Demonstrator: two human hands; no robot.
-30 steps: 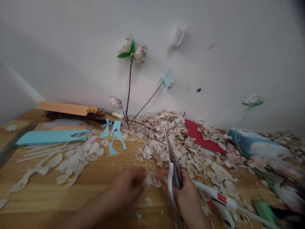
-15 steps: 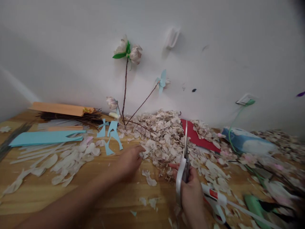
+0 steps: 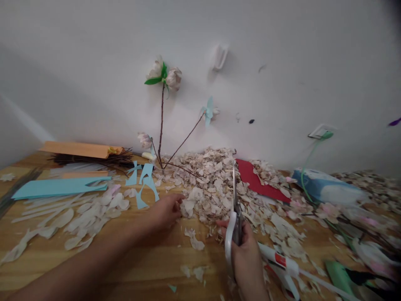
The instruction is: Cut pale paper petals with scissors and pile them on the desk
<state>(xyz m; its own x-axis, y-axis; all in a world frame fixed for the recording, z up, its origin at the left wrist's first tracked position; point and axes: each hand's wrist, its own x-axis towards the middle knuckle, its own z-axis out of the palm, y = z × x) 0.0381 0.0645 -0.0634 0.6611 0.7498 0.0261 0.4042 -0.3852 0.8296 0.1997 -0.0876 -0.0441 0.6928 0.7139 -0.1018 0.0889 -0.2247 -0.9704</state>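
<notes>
My right hand (image 3: pixel 246 255) grips white-handled scissors (image 3: pixel 234 217) with the blades closed and pointing away from me. My left hand (image 3: pixel 164 211) reaches to the near left edge of a big heap of pale paper petal scraps (image 3: pixel 216 188), its fingers curled and touching the scraps. I cannot make out whether anything is pinched between them. A few loose scraps (image 3: pixel 194 240) lie on the wooden table (image 3: pixel 131 255) between my hands.
A twig with paper flowers (image 3: pixel 161 77) leans on the white wall. Cut petals (image 3: pixel 90 213), blue paper (image 3: pixel 59 187), an orange sheet (image 3: pixel 78 148) and dark twigs lie left. Red paper (image 3: pixel 257 177), a glue gun (image 3: pixel 282 263), a green cord and a blue pack (image 3: pixel 328 188) lie right.
My left hand has moved forward from the bare table to the edge of the scrap heap. The scissors have swung from leaning left to nearly straight ahead.
</notes>
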